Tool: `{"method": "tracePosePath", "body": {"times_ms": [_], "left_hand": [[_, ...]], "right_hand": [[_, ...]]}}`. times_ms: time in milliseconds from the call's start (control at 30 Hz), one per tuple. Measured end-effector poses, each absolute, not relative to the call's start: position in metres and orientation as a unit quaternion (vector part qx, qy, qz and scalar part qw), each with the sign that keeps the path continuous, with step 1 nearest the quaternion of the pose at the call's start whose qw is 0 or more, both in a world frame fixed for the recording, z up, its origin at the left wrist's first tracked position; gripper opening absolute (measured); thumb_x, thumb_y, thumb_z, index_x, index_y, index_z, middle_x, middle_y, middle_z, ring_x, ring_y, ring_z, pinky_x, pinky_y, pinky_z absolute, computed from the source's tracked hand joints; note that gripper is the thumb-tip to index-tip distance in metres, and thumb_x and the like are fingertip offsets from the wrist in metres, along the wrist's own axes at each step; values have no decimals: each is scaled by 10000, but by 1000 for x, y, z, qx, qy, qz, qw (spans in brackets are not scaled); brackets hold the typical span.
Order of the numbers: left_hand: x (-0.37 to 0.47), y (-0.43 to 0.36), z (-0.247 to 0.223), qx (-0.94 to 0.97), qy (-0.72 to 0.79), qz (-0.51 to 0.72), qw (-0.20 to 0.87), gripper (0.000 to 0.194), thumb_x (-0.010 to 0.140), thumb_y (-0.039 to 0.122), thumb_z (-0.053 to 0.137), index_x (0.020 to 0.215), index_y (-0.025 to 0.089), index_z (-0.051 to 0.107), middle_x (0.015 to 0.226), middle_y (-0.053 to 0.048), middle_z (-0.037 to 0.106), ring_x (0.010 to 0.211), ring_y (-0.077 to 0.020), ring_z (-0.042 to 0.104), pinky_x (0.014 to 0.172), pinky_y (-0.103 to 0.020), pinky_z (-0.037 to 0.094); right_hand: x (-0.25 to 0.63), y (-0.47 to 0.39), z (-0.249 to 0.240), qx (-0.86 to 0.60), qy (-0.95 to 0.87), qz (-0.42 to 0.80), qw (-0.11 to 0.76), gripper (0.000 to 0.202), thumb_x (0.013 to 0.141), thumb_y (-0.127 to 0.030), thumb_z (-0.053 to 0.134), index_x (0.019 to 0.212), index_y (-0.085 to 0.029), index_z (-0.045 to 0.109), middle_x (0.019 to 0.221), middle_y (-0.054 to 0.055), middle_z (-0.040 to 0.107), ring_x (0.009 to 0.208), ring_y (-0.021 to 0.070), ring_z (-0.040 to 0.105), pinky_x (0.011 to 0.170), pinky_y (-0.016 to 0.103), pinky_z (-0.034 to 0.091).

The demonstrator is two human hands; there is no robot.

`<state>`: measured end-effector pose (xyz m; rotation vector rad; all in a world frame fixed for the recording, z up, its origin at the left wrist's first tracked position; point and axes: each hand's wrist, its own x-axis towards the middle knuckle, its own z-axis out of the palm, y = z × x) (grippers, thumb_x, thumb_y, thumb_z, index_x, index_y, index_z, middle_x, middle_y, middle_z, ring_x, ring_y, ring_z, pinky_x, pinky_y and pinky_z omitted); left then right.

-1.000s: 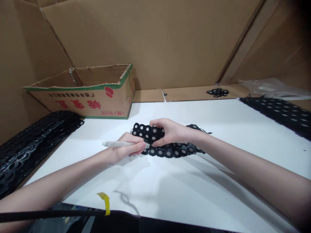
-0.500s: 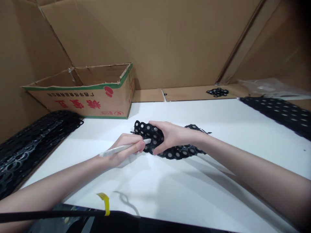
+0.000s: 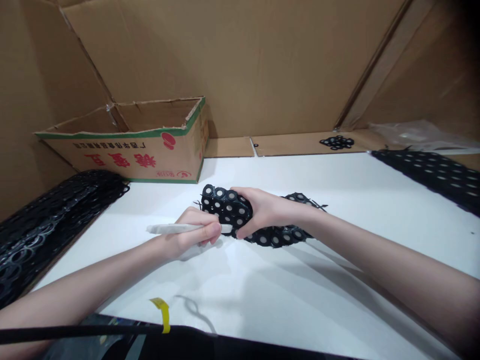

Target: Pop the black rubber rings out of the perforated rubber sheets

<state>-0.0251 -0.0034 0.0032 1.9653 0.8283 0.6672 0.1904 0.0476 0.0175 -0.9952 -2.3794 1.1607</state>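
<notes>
A pale-dotted black strip (image 3: 225,206) lies mid-scene on a white tabletop (image 3: 300,285), clasped between the right hand's (image 3: 267,207) spread thumb and fingers.

The left hand (image 3: 197,231) pinches a white pen-like tool (image 3: 165,228), its tip at the strip's near edge; an open cardboard carton (image 3: 180,155) stands far left, a dotted black sheet (image 3: 431,171) far right.

Red "糖蜜豆" (upside down) on the cardboard box (image 3: 129,151)

Workshop, by appearance. Cardboard walls (image 3: 262,65) enclosing a white desk (image 3: 318,300); printed open-topped carton (image 3: 180,155); black ring-patterned stock (image 3: 48,215), left; black dotted sheeting (image 3: 431,172), right; small black rings, heaped (image 3: 337,143); one white pen-like tool (image 3: 168,228).
</notes>
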Motion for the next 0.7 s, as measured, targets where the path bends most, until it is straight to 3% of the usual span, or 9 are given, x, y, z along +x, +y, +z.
{"method": "tracePosePath", "body": {"times_ms": [400,700], "left_hand": [[-26,-2,2,780,334,266,457,463,912,407,440,538,141,497,486,1,454,490,-96,418,502,-231,330],[-24,0,1,772,319,227,501,489,894,431,479,500,141,480,448,10,407,453,-87,376,456,-234,281]], "right_hand": [[190,47,19,-347,-824,420,157,670,519,-236,806,1138,-189,552,1184,59,613,1092,259,563,937,377,454],[189,49,16,-329,-829,426,151,613,523,-243,796,1088,-182,567,1089,43,641,1015,253,594,883,365,479]]}}
